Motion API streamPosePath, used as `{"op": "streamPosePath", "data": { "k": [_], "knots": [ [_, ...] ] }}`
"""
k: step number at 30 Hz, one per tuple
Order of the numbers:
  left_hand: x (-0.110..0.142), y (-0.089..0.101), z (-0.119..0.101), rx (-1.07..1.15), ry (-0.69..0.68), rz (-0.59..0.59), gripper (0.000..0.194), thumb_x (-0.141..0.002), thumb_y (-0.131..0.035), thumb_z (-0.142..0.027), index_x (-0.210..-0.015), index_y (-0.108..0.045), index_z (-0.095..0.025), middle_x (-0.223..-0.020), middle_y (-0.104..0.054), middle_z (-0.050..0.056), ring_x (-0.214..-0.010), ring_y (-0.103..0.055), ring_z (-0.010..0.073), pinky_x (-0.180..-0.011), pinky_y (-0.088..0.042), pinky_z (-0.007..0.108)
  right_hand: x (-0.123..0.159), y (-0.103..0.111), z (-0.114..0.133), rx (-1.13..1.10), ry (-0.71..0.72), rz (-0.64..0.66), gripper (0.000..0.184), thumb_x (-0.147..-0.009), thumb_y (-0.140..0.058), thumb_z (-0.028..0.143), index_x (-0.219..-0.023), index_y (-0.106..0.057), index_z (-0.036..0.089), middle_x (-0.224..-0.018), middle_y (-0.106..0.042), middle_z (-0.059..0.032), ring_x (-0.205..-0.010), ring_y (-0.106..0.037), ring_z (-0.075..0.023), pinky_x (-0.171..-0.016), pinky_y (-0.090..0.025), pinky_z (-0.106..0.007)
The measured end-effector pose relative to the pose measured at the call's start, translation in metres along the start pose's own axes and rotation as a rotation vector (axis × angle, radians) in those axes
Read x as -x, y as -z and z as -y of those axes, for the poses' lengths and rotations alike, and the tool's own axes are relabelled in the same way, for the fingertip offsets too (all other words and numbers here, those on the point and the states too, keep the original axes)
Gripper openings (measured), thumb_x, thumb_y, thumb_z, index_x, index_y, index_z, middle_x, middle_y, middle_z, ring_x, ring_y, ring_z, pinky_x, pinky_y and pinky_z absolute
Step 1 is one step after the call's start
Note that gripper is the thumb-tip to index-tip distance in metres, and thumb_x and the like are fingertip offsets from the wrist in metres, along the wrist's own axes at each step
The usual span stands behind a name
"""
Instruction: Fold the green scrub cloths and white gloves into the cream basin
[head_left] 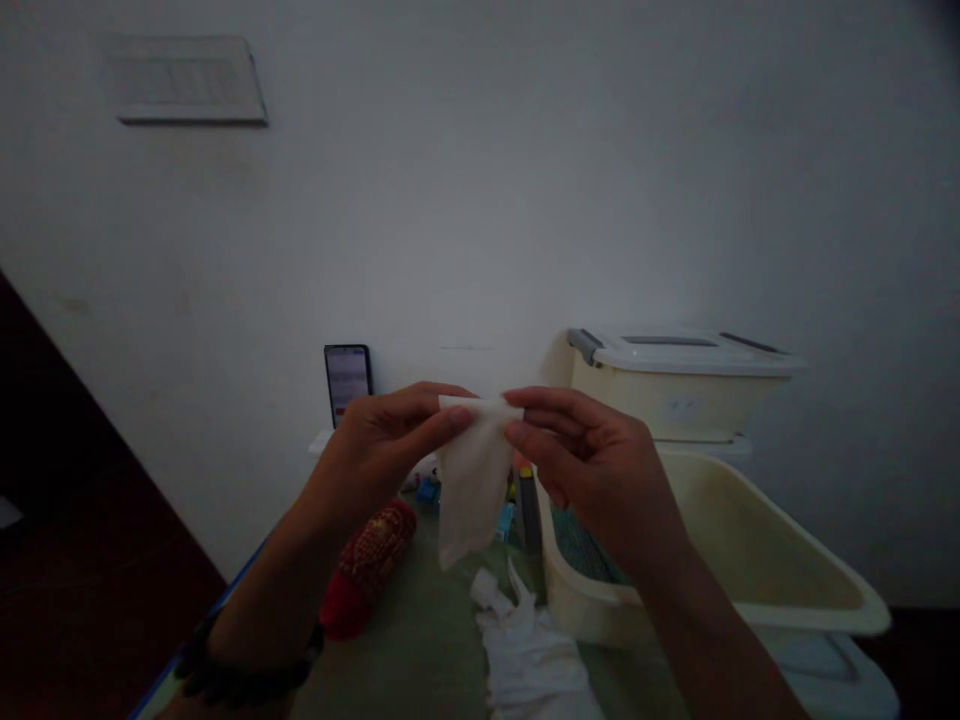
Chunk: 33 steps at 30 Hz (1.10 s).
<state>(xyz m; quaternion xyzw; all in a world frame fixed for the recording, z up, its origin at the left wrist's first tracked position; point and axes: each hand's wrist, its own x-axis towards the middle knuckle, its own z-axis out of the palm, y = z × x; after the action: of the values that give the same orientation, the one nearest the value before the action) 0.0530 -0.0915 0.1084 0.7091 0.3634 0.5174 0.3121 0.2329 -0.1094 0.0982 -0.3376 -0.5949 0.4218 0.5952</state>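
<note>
A small piece of thin white cloth (472, 490) hangs between my two hands, its upper edge pinched at both corners. My left hand (397, 425) grips the left corner between thumb and fingers. At the right corner, my right hand (581, 440) pinches the cloth in the same way. The lower end dangles free above the table. Below it lies a crumpled white fabric item (532, 650) with a ruffled edge. To the left, beneath my left forearm, rests a red patterned knitted item (371, 570), partly covered by the arm.
A cream plastic tub (795, 530) stands at the right, with dark greenish fabric (581, 550) inside. Behind it is a lidded storage box (682, 390). A phone (348, 380) leans upright at the wall. Small blue items (429, 490) lie behind the cloth on the green tabletop (420, 640).
</note>
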Motion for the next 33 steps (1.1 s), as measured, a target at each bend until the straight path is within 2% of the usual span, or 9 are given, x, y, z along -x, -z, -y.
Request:
{"op": "streamPosePath", "data": {
  "k": [4, 9, 15, 20, 28, 33],
  "knots": [
    [0.0, 0.001, 0.0, 0.0, -0.019, 0.019, 0.015, -0.081, -0.066, -0.028, -0.078, -0.077, -0.018, -0.085, -0.075, 0.003, -0.075, -0.064, 0.0141, -0.067, -0.05, 0.02, 0.0, 0.0, -0.001, 0.018, 0.017, -0.013, 0.022, -0.074, -0.075, 0.028, -0.095, -0.071, 0.022, -0.077, -0.071, -0.0004, -0.048, -0.051, -0.0056, -0.037, -0.032, -0.016],
    [0.001, 0.001, 0.001, 0.009, 0.018, 0.002, 0.015, -0.081, -0.067, -0.029, -0.076, -0.076, -0.019, -0.077, -0.073, 0.0, -0.069, -0.061, 0.0116, -0.065, -0.048, 0.018, 0.001, -0.001, -0.001, 0.101, 0.062, -0.012, 0.023, -0.077, -0.072, 0.031, -0.098, -0.069, 0.023, -0.071, -0.071, 0.0019, -0.044, -0.045, -0.0051, -0.038, -0.032, -0.018],
    [0.001, -0.002, 0.005, 0.129, 0.111, -0.029, 0.021, -0.08, -0.067, -0.037, -0.078, -0.073, -0.017, -0.063, -0.068, -0.001, -0.052, -0.056, 0.0098, -0.047, -0.044, 0.017, 0.003, -0.001, -0.002, 0.149, 0.087, -0.001, 0.023, -0.079, -0.07, 0.034, -0.1, -0.067, 0.025, -0.078, -0.073, -0.0004, -0.058, -0.06, -0.0116, -0.047, -0.042, -0.022],
    [0.001, -0.006, 0.006, 0.257, 0.145, 0.001, 0.014, -0.075, -0.073, -0.032, -0.079, -0.071, -0.019, -0.063, -0.068, -0.001, -0.052, -0.06, 0.0103, -0.046, -0.047, 0.016, 0.004, -0.001, -0.001, 0.162, 0.117, -0.006, 0.02, -0.081, -0.069, 0.032, -0.1, -0.064, 0.025, -0.074, -0.07, 0.0019, -0.059, -0.059, -0.0109, -0.049, -0.043, -0.023],
    [0.001, -0.011, 0.002, 0.244, 0.134, 0.007, 0.013, -0.073, -0.074, -0.027, -0.081, -0.07, -0.018, -0.076, -0.074, 0.002, -0.056, -0.066, 0.0123, -0.047, -0.051, 0.016, 0.003, 0.0, -0.001, 0.212, 0.136, 0.034, 0.024, -0.082, -0.066, 0.031, -0.104, -0.062, 0.023, -0.073, -0.061, 0.0043, -0.051, -0.045, -0.0069, -0.045, -0.035, -0.021],
    [0.0, -0.014, 0.002, 0.232, 0.128, 0.023, 0.016, -0.07, -0.076, -0.024, -0.082, -0.069, -0.018, -0.079, -0.075, 0.003, -0.061, -0.068, 0.0144, -0.05, -0.053, 0.018, 0.002, 0.002, -0.002, 0.204, 0.129, 0.035, 0.021, -0.083, -0.065, 0.031, -0.102, -0.062, 0.023, -0.07, -0.055, 0.0052, -0.051, -0.044, -0.0068, -0.046, -0.035, -0.021]
  ]
}}
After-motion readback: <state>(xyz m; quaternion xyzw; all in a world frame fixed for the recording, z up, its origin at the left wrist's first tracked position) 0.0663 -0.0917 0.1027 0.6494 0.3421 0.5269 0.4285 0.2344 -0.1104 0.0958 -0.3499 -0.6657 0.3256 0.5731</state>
